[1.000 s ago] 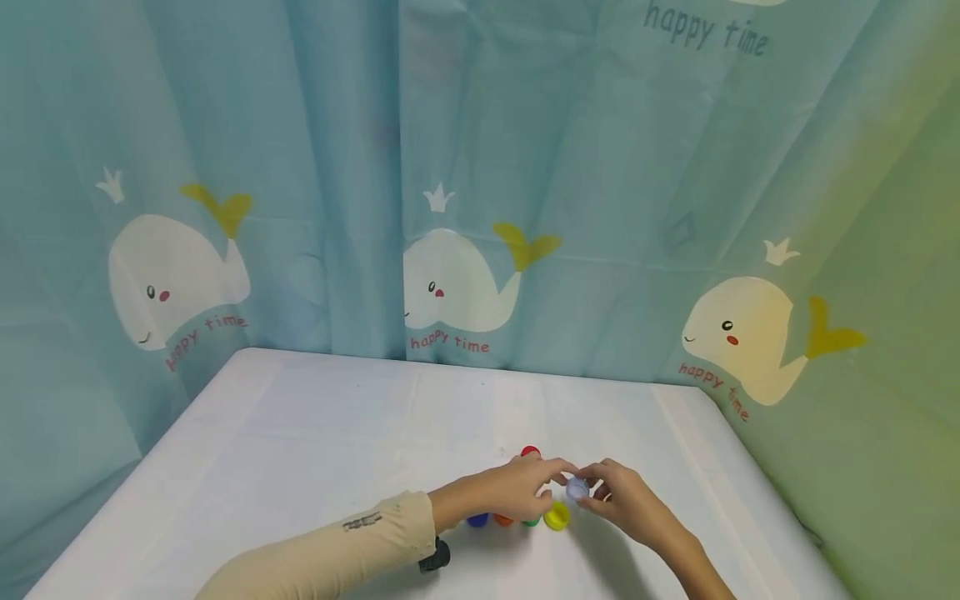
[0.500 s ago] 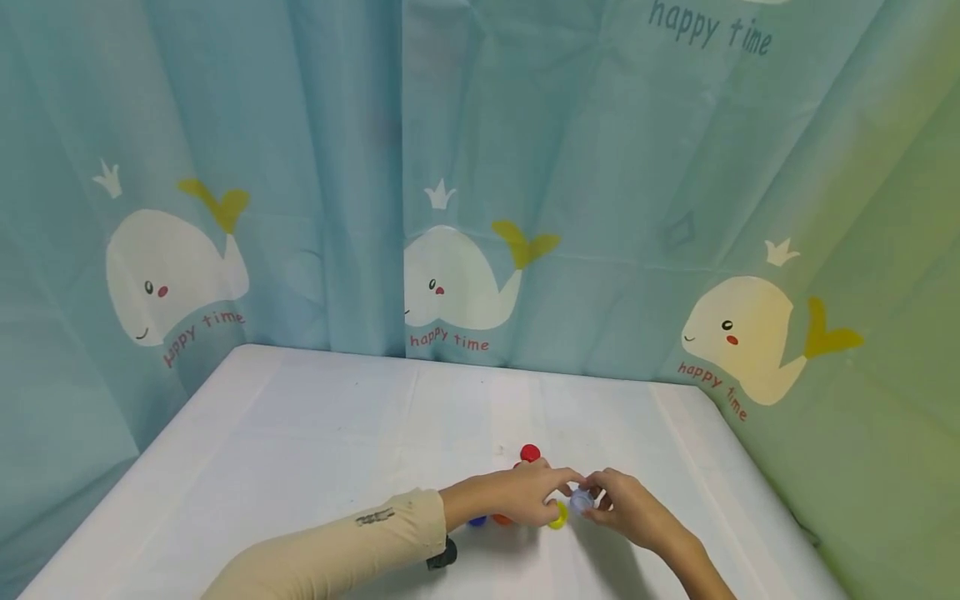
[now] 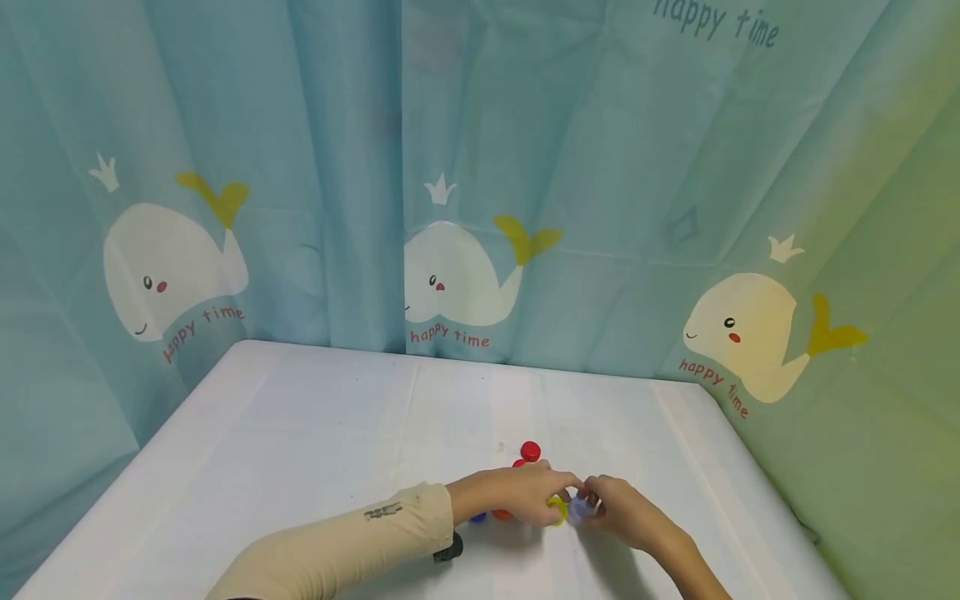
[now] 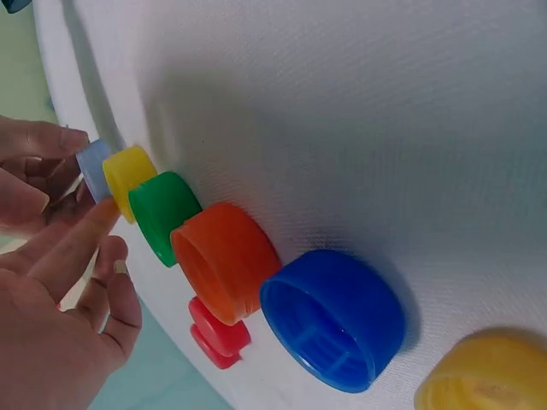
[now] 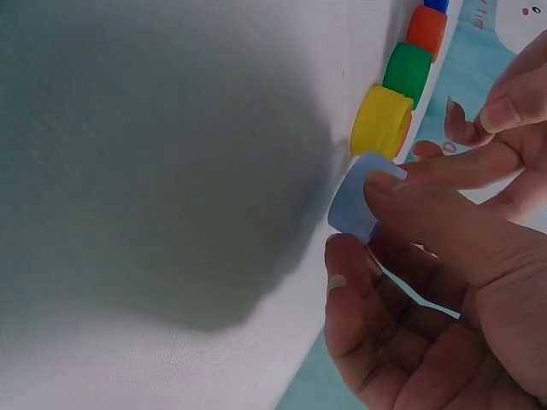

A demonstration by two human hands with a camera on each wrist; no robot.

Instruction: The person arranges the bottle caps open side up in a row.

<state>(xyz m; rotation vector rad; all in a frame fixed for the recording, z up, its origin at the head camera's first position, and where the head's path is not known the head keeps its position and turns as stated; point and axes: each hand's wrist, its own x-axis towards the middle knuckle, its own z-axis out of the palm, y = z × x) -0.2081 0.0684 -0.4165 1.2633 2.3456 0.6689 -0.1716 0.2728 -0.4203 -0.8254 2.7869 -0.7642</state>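
Note:
My right hand (image 3: 626,510) pinches a light blue bottle cap (image 5: 355,198) between thumb and fingers, at the end of a row of caps. The left hand (image 3: 528,493) reaches over the row. Its index finger is stretched out to the light blue cap, and the other fingers are loosely bent with nothing held. Beside the light blue cap stands a yellow cap (image 4: 130,175), followed by a green cap (image 4: 165,218), an orange cap (image 4: 226,260) and a blue cap (image 4: 342,320). The row's caps stand close together on the white tabletop.
Two red caps (image 4: 220,333) lie on the far side of the row. Another yellow cap (image 4: 491,380) shows at the left wrist view's lower corner. A black object (image 3: 448,547) is at the left sleeve. A whale-printed curtain (image 3: 360,167) hangs behind the table (image 3: 315,417).
The right hand has brought the light blue cap down beside the yellow cap, turning it on the way. The left hand has shifted slightly right, its index finger staying near that cap.

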